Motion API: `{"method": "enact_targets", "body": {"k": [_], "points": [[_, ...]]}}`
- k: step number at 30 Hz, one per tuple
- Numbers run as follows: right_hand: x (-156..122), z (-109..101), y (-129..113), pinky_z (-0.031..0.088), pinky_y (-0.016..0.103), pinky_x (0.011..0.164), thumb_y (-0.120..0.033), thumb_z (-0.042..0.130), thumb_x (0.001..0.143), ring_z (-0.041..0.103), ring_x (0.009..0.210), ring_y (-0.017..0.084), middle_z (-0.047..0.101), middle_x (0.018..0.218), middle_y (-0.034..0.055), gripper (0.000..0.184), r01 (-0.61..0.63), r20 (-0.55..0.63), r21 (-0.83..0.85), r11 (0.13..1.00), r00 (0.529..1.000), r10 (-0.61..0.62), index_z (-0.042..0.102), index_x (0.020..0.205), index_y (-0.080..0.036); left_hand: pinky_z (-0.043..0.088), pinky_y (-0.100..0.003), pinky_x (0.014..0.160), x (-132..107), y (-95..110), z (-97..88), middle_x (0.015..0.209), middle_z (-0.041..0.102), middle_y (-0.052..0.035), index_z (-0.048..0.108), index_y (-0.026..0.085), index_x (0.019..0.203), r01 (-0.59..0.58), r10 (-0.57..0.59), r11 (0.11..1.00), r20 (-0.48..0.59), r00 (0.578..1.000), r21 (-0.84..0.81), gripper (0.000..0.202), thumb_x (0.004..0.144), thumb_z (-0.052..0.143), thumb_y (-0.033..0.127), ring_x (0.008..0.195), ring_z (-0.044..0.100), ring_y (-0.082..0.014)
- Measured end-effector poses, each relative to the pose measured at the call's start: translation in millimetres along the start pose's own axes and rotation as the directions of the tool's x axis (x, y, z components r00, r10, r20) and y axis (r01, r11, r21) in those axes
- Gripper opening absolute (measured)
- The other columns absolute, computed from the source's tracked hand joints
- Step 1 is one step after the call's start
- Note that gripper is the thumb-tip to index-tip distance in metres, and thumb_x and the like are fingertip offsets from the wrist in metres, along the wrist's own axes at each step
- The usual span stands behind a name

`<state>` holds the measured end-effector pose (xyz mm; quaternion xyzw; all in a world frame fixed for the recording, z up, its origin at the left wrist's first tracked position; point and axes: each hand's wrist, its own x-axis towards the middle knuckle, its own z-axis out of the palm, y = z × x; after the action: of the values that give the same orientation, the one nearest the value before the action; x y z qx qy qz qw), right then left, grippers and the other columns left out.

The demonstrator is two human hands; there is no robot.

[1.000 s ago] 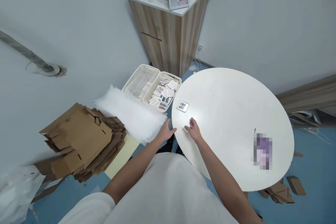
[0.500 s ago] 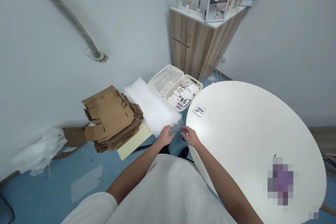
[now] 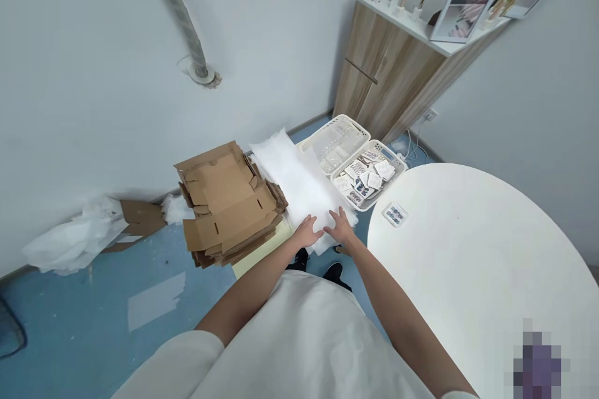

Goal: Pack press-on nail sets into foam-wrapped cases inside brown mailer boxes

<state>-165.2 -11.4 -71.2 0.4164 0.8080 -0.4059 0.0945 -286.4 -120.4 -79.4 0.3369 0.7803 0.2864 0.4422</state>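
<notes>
My left hand [image 3: 306,232] is over the near end of a stack of white translucent sheets or bags [image 3: 292,177], its fingers stretched out. Close by on the right, my right hand [image 3: 341,227] has its fingers spread over the same end of the stack. Neither hand grips anything that I can see; whether the fingertips touch the stack I cannot tell. Left of the stack lies a pile of flattened brown cardboard boxes [image 3: 229,199]. A small clear case with dark patterned pieces [image 3: 395,214] rests on the edge of the round white table [image 3: 472,249].
Behind the stack are a white basket of clear cases [image 3: 304,144] and a white basket of small packs [image 3: 333,182]. A wood-grain cabinet [image 3: 393,68] stands in the corner. Crumpled white plastic [image 3: 79,237] lies on the blue floor at the left wall.
My view has swung left, so the surroundings appear further right. My hands have moved from the gap between the stack and the table to over the stack's near end.
</notes>
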Motion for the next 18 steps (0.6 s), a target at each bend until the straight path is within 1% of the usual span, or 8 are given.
{"method": "enact_targets", "body": {"k": [2, 4, 6, 8, 11, 15, 17, 18], "points": [[8, 8, -3, 0.02, 0.043, 0.101, -0.042, 0.053, 0.072, 0.003, 0.131, 0.029, 0.004, 0.144, 0.01, 0.074, -0.022, 0.044, -0.056, 0.998, 0.999, 0.025, 0.022, 0.134, -0.018, 0.019, -0.038, 0.103, 3, -6, -0.3, 0.136, 0.03, -0.0161, 0.044, 0.015, 0.116, 0.022, -0.021, 0.998, 0.008, 1.0, -0.051, 0.06, 0.065, 0.059, 0.042, 0.128, 0.022, -0.0258], [11, 17, -8, 0.012, 0.047, 0.102, -0.039, 0.051, 0.073, 0.0, 0.131, 0.028, 0.006, 0.144, 0.0097, 0.074, -0.004, 0.099, -0.127, 0.992, 0.995, 0.017, 0.017, 0.136, -0.019, 0.019, -0.038, 0.103, 5, -10, -0.1, 0.135, 0.032, -0.0152, 0.044, 0.016, 0.115, 0.044, -0.044, 0.992, 0.004, 0.999, -0.115, 0.058, 0.066, 0.057, 0.043, 0.128, 0.023, -0.0254], [10, 27, -14, 0.006, 0.049, 0.102, -0.034, 0.049, 0.074, 0.0, 0.131, 0.027, 0.007, 0.144, 0.0084, 0.072, 0.036, 0.151, -0.186, 0.982, 0.989, -0.008, 0.015, 0.136, -0.021, 0.02, -0.037, 0.103, 7, -12, -0.3, 0.134, 0.035, -0.0143, 0.045, 0.017, 0.113, 0.057, -0.058, 0.981, 0.0, 0.998, -0.185, 0.054, 0.067, 0.056, 0.044, 0.126, 0.027, -0.0253], [8, 36, -22, 0.003, 0.049, 0.102, -0.031, 0.047, 0.075, 0.0, 0.132, 0.025, 0.008, 0.144, 0.0071, 0.07, 0.085, 0.2, -0.221, 0.972, 0.979, -0.04, 0.014, 0.136, -0.022, 0.024, -0.038, 0.101, 9, -11, -0.5, 0.13, 0.04, -0.0138, 0.047, 0.018, 0.111, 0.055, -0.061, 0.966, -0.016, 0.998, -0.252, 0.051, 0.068, 0.056, 0.044, 0.123, 0.033, -0.0258], [2, 42, -34, 0.001, 0.049, 0.102, -0.028, 0.045, 0.076, 0.001, 0.132, 0.025, 0.011, 0.144, 0.0059, 0.069, 0.143, 0.245, -0.246, 0.959, 0.966, -0.082, 0.014, 0.136, -0.022, 0.032, -0.037, 0.094, 13, -10, -0.5, 0.121, 0.05, -0.013, 0.047, 0.018, 0.109, 0.065, -0.1, 0.933, -0.081, 0.992, -0.353, 0.047, 0.07, 0.056, 0.044, 0.113, 0.044, -0.0256], [-7, 36, -45, 0.001, 0.049, 0.102, -0.028, 0.045, 0.076, 0.002, 0.132, 0.024, 0.011, 0.144, 0.0029, 0.066, 0.219, 0.227, -0.235, 0.947, 0.96, -0.166, 0.016, 0.135, -0.026, 0.038, -0.033, 0.084, 19, -11, -0.5, 0.109, 0.054, -0.0137, 0.044, 0.015, 0.11, 0.114, -0.217, 0.875, -0.172, 0.961, -0.471, 0.042, 0.076, 0.053, 0.038, 0.097, 0.053, -0.0222], [-13, 29, -47, 0.003, 0.049, 0.103, -0.032, 0.048, 0.075, 0.001, 0.132, 0.025, 0.009, 0.144, 0.0023, 0.065, 0.267, 0.18, -0.218, 0.939, 0.956, -0.23, 0.022, 0.134, -0.028, 0.04, -0.031, 0.08, 22, -12, -1.3, 0.103, 0.056, -0.0117, 0.047, 0.015, 0.104, 0.117, -0.245, 0.859, -0.199, 0.949, -0.498, 0.032, 0.078, 0.051, 0.033, 0.092, 0.053, -0.0198], [-15, 24, -47, 0.004, 0.049, 0.103, -0.035, 0.049, 0.074, 0.001, 0.132, 0.026, 0.008, 0.145, 0.0024, 0.062, 0.28, 0.132, -0.21, 0.937, 0.957, -0.257, 0.027, 0.132, -0.028, 0.04, -0.031, 0.079, 22, -13, -2.0, 0.099, 0.057, -0.0101, 0.049, 0.016, 0.098, 0.116, -0.254, 0.856, -0.213, 0.943, -0.504, 0.025, 0.078, 0.049, 0.032, 0.089, 0.054, -0.0188]]}}
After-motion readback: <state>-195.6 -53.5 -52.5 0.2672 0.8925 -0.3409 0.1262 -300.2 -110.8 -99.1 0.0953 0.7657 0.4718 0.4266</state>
